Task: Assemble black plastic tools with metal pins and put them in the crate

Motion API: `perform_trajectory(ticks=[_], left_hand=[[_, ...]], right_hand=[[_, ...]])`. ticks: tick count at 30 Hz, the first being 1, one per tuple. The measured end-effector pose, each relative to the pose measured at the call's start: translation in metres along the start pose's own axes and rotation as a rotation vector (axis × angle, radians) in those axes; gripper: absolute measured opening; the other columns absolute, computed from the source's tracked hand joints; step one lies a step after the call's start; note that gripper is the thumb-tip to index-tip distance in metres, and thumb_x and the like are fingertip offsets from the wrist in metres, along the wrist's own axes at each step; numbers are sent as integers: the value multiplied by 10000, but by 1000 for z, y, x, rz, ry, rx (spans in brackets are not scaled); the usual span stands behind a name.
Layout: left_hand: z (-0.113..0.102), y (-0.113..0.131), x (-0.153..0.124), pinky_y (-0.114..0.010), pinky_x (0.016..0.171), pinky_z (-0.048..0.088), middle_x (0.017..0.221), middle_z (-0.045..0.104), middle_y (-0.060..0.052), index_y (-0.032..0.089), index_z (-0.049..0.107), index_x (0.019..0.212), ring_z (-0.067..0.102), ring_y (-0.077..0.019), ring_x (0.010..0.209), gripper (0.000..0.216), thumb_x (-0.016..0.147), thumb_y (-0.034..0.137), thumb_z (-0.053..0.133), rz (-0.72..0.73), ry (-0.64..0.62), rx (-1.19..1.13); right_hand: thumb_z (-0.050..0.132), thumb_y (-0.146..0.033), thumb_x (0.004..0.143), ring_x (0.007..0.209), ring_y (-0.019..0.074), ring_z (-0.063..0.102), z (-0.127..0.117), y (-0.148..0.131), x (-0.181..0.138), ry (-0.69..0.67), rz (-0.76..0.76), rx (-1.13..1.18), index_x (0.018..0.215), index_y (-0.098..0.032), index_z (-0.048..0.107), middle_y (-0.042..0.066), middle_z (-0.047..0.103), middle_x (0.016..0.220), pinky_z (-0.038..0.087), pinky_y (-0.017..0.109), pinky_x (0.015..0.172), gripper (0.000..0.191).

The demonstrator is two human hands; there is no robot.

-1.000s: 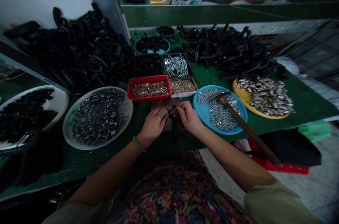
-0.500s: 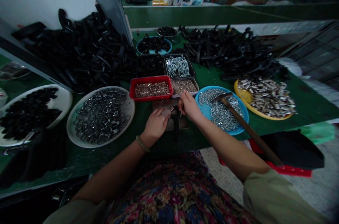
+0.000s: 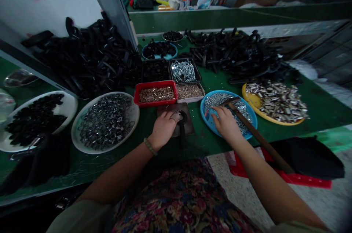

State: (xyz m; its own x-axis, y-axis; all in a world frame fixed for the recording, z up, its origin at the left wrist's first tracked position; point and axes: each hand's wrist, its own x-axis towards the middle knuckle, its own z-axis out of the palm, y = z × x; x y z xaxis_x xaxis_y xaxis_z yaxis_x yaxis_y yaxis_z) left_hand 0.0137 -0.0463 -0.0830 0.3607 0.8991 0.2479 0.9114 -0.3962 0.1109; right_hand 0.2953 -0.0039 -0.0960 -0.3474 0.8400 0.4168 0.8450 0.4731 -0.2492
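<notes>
My left hand (image 3: pixel 164 127) rests on a small dark metal plate (image 3: pixel 189 127) at the table's front edge, its fingers curled on a black clamp-like part (image 3: pixel 182 120) that lies on the plate. My right hand (image 3: pixel 226 122) reaches over the near edge of a blue plate (image 3: pixel 206 118) full of small silver nuts, fingers spread and dipping among them. A hammer (image 3: pixel 254 133) lies across that blue plate, its wooden handle running toward me on the right.
A red tray (image 3: pixel 155 93) of thin pins and a white tray (image 3: pixel 190 92) of small pins sit behind the metal plate. A round dish (image 3: pixel 106 120) of metal rings lies left, a yellow plate (image 3: pixel 275 101) of metal sleeves right. Piles of black parts (image 3: pixel 88 57) fill the back.
My right hand moved away from the black part and the pin trays, going right to the blue plate of nuts. My left hand stayed on the part.
</notes>
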Motion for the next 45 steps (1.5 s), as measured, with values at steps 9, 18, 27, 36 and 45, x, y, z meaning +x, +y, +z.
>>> perform_trajectory(ticks=[9, 18, 27, 36, 45], left_hand=[[0, 5, 2, -313, 715, 463, 1006, 604, -66, 198, 597, 1081, 557, -205, 893, 188, 954, 252, 469, 58, -53, 79], [-4, 1, 1, -339, 854, 482, 1051, 632, -83, 200, 577, 1141, 572, -219, 990, 228, 950, 180, 454, 128, -45, -78], [-9, -10, -9, -352, 927, 492, 1069, 685, -64, 211, 619, 1046, 631, -206, 1023, 196, 963, 247, 445, 99, -94, -282], [-5, -9, -5, -326, 929, 497, 1034, 685, -49, 216, 603, 1018, 637, -187, 999, 214, 981, 299, 410, -105, -7, -445], [-1, -8, -6, -354, 963, 486, 1077, 684, -70, 199, 615, 1077, 622, -211, 1052, 228, 973, 271, 425, -129, -6, -421]], right_hand=[[435, -246, 945, 939, 284, 630, -4, 4, -25, 60, -18, 28, 1070, -144, 625, 150, 686, 979, 510, 443, 880, 249], [452, -173, 904, 975, 283, 622, -5, 10, -11, -120, -117, -113, 1117, -146, 666, 162, 672, 1058, 502, 432, 894, 303], [497, -88, 855, 995, 260, 593, -5, 31, 26, -397, -330, -195, 1042, -155, 667, 140, 648, 1107, 481, 393, 884, 262], [464, -227, 897, 849, 247, 648, -13, 20, 24, -241, -127, 120, 917, -185, 578, 118, 665, 907, 509, 380, 787, 122], [407, -396, 974, 741, 174, 683, 0, -100, 32, -184, 207, 924, 918, -247, 486, 22, 660, 864, 543, 344, 720, 178]])
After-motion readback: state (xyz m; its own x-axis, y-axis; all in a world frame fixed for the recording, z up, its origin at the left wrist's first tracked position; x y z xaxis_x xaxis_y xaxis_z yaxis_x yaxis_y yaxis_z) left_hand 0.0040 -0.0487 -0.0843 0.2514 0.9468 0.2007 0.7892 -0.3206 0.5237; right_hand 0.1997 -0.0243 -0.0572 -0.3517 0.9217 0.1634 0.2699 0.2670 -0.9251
